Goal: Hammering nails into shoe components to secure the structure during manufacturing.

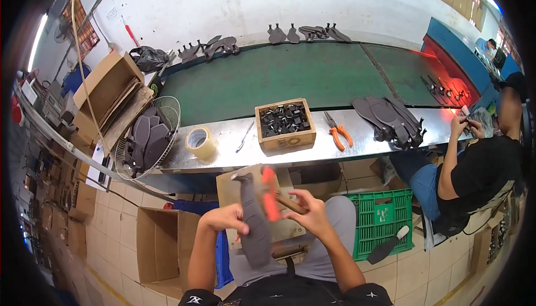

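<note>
One dark sole [258, 239], clamped in the left hand [228, 218], wants steadying, while the right hand [310, 214], closed round a red-headed hammer [271, 195] (blurred here), should swing squarely.

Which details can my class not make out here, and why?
In the head view:
Red-headed tool: exact head shape, lost to motion blur.
Left hand: some fingers, hidden behind the dark sole.
Black parts in the wooden box: their number, too small and heaped.
Pile of soles right of the wooden box: lower ones, covered by upper ones.
</note>
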{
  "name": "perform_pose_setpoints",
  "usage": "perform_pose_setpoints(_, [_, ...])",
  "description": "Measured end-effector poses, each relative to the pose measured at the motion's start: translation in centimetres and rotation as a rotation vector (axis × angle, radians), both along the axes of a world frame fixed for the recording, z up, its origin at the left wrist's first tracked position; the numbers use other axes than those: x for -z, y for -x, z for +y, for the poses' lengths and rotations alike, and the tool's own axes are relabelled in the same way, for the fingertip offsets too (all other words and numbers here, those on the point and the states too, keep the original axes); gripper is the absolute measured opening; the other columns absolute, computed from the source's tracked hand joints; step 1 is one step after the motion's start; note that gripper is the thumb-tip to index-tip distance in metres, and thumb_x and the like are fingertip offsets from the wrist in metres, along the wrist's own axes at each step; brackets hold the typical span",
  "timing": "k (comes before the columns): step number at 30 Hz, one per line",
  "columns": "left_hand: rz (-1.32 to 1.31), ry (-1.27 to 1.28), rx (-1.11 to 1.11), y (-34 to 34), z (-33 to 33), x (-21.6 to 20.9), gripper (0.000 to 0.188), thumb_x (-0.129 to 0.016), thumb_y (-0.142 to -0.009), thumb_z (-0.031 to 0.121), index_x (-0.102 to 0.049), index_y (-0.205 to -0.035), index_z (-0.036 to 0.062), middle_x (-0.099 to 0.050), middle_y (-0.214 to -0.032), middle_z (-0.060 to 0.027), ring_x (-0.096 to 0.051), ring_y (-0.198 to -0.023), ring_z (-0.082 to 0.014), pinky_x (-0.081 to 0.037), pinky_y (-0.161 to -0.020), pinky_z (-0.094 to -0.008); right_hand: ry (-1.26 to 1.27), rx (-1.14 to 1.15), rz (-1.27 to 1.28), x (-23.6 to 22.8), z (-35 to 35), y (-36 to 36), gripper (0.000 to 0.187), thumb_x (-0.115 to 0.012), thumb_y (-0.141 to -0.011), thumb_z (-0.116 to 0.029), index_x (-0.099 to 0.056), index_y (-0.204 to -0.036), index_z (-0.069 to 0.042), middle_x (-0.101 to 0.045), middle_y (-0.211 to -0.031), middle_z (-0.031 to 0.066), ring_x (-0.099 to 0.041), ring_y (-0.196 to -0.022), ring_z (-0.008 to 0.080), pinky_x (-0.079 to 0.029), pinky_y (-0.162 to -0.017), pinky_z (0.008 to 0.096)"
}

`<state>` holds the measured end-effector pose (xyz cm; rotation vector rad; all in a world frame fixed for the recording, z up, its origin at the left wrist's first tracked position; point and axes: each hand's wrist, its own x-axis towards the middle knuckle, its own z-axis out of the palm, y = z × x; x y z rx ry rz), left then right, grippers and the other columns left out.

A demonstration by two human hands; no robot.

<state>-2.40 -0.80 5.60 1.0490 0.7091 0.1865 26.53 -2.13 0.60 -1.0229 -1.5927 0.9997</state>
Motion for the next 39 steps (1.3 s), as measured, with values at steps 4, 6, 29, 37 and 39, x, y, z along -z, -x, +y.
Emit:
perform_pose_setpoints(4, [0.755,-0.331,-0.033,-3.2,1.7,-2.4,0.046,-0.075,-0.085,0.041,-0.069,-0.075,-0.0032,-0.066,-0.065,-0.0122,-0.066,-0.056,-0.0226,-0.052,-0.052,-0.0330,0.143,0.157,0.039,0.4,-5.0,-5.3,0.038,-0.083,-0.079,-0.017,-0.064,-0.109,-0.002,-0.064,-0.077,0.0042,-0.061,-0.066,0.0107,-0.050,-0.060,0.0253])
perform_pose_setpoints(6, [1.398,-1.091,-0.174,-5.3,0.2,-4.0,0.055,-0.071,-0.085,0.047,-0.065,-0.064,-0.0036,-0.064,-0.063,-0.0204,-0.066,-0.060,-0.0373,-0.054,-0.058,-0.0423,0.226,0.184,0.124,0.0,-7.3,-6.8,0.025,-0.075,-0.088,-0.017,-0.065,-0.103,0.000,-0.063,-0.073,0.0028,-0.060,-0.061,0.0103,-0.048,-0.056,0.0247])
perform_pose_setpoints(29, [-0.028,-0.573,-0.787,-9.8,16.6,-2.3,0.021,-0.071,-0.090,0.010,-0.068,-0.108,-0.0006,-0.072,-0.090,-0.0095,-0.067,-0.076,-0.0129,-0.050,-0.062,-0.0238,0.146,0.317,0.516,-4.6,-5.6,-9.5,0.025,-0.067,-0.093,-0.008,-0.064,-0.115,0.002,-0.069,-0.085,0.0105,-0.044,-0.047,0.0023,-0.034,-0.042,0.0189])
perform_pose_setpoints(37, [-0.506,-0.046,-0.833,-13.5,-0.8,-7.5,0.019,-0.067,-0.093,0.010,-0.065,-0.110,0.0009,-0.070,-0.095,-0.0102,-0.067,-0.075,-0.0123,-0.049,-0.054,-0.0206,0.171,0.040,0.532,-11.6,-2.2,-3.5,0.037,-0.071,-0.089,-0.003,-0.060,-0.124,0.002,-0.070,-0.116,0.0130,-0.061,-0.073,0.0046,-0.049,-0.062,0.0192])
perform_pose_setpoints(39, [-0.502,-0.109,-0.801,-13.0,-2.6,-7.5,0.017,-0.067,-0.093,0.008,-0.065,-0.109,0.0011,-0.069,-0.092,-0.0086,-0.068,-0.076,-0.0138,-0.050,-0.055,-0.0225,0.054,0.016,0.467,-12.1,-1.7,-1.3,0.029,-0.068,-0.090,-0.001,-0.062,-0.118,0.003,-0.069,-0.113,0.0200,-0.049,-0.049,0.0021,-0.038,-0.042,0.0174])
